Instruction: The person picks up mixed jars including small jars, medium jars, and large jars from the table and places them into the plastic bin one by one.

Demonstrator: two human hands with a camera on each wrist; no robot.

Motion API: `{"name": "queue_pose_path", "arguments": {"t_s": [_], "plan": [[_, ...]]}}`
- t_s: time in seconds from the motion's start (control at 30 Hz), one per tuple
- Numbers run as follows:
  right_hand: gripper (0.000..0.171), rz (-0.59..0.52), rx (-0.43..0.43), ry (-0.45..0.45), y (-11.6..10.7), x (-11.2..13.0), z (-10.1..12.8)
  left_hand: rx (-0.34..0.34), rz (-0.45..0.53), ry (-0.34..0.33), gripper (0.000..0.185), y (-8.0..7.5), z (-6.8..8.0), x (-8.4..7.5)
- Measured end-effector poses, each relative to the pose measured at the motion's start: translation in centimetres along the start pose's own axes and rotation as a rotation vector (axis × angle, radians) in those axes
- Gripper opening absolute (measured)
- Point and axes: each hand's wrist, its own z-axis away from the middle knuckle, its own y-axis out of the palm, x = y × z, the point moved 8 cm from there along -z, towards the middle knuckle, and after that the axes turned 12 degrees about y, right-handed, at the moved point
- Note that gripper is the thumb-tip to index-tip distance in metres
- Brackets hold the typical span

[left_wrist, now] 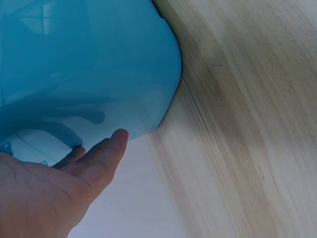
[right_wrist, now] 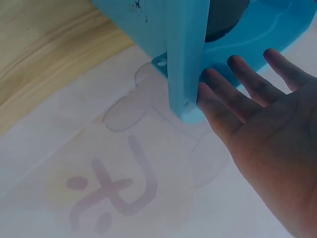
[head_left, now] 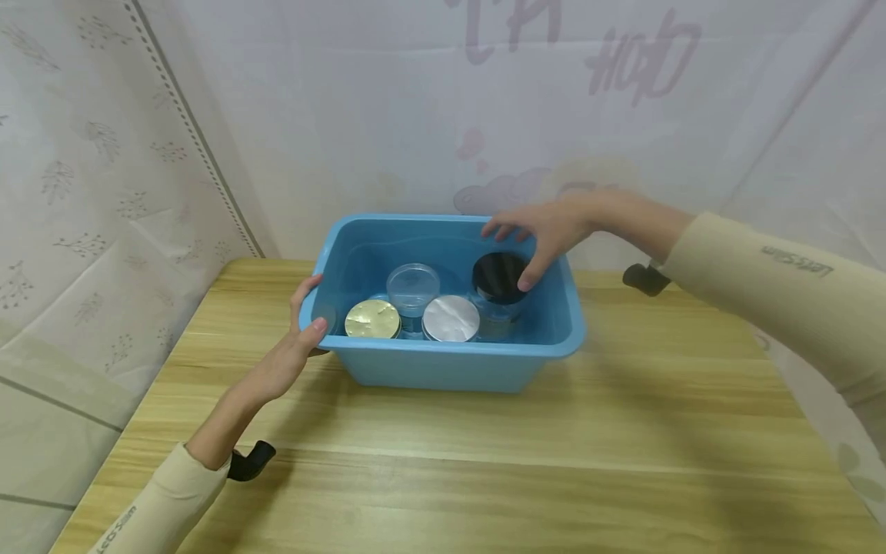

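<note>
A blue plastic bin (head_left: 443, 368) stands on the wooden table with several clear round jars inside. My left hand (head_left: 280, 365) holds its left rim, thumb over the edge and fingers along the outside; in the left wrist view those fingers (left_wrist: 106, 156) lie beside the bin's wall. My right hand (head_left: 554, 227) is over the bin's right end, fingers spread. Its thumb is at the edge of a black-lidded jar (head_left: 497, 275); whether it touches the lid I cannot tell. Near it are a silver-lidded jar (head_left: 451, 318), a gold-lidded jar (head_left: 372, 319) and a clear-lidded jar (head_left: 413, 286).
The wooden table (head_left: 443, 469) extends in front of the bin and to both sides. A pale printed cloth (head_left: 360, 100) hangs behind it. Each sleeve has a black piece at the wrist, such as the black piece (head_left: 251, 461) on the left.
</note>
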Motion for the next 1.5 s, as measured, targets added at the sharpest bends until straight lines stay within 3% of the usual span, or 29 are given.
{"name": "queue_pose_path", "arguments": {"t_s": [0.43,0.7,0.97,1.5], "plan": [[0.103,-0.043,-0.098,-0.033,-1.3,-0.9,2.2,-0.007,0.001,0.004,0.065,-0.1,0.1,0.0],[0.092,-0.084,-0.177,-0.033,-1.5,-2.1,3.4,-0.005,-0.008,-0.007,0.066,-0.1,0.3,0.0],[0.080,-0.108,-0.264,-0.006,-1.3,-4.5,4.6,-0.004,-0.002,-0.003,0.065,-0.2,0.3,0.2],[0.076,-0.219,-0.348,0.023,0.4,-9.7,7.4,-0.001,0.010,-0.002,0.064,-0.4,0.3,0.6]]}}
